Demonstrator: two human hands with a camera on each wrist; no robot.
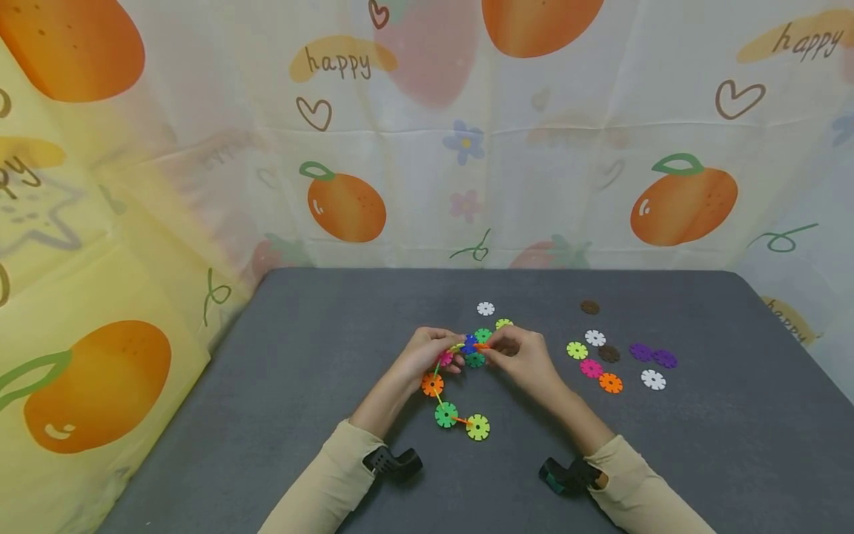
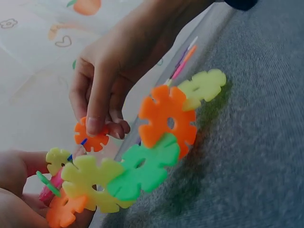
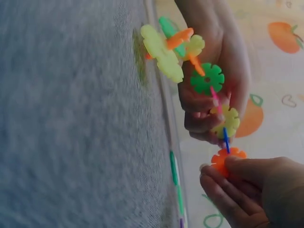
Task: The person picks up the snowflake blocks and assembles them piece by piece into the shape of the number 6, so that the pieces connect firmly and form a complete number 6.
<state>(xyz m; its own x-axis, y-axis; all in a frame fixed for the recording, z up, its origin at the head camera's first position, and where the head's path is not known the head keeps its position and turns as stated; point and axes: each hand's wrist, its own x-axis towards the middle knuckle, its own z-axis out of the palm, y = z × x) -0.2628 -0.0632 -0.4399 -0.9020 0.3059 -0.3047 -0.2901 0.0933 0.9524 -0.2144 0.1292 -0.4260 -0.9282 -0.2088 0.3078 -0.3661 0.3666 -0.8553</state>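
Note:
My left hand (image 1: pixel 427 354) grips a chain of slotted snowflake discs at its upper end. Down from that hand hang an orange disc (image 1: pixel 432 385), a green disc (image 1: pixel 446 414) and a yellow disc (image 1: pixel 477 427), linked by discs seen edge-on. A pink disc (image 1: pixel 446 358) shows by the left fingers. Between the hands is a blue disc (image 3: pixel 226 138), edge-on in the right wrist view, meeting a yellow disc (image 3: pixel 231 121). Thumb and fingers of my right hand (image 1: pixel 527 356) pinch an orange disc (image 2: pixel 90 142) against the blue one; how deep the slots sit cannot be told.
Beyond the hands lie a white disc (image 1: pixel 485 308), a yellow disc (image 1: pixel 503 324) and green discs (image 1: pixel 483 336). Several loose discs are scattered at the right, among them a brown disc (image 1: pixel 590 307), a pink disc (image 1: pixel 591 368) and purple discs (image 1: pixel 641 352) on the grey table (image 1: pixel 320 319).

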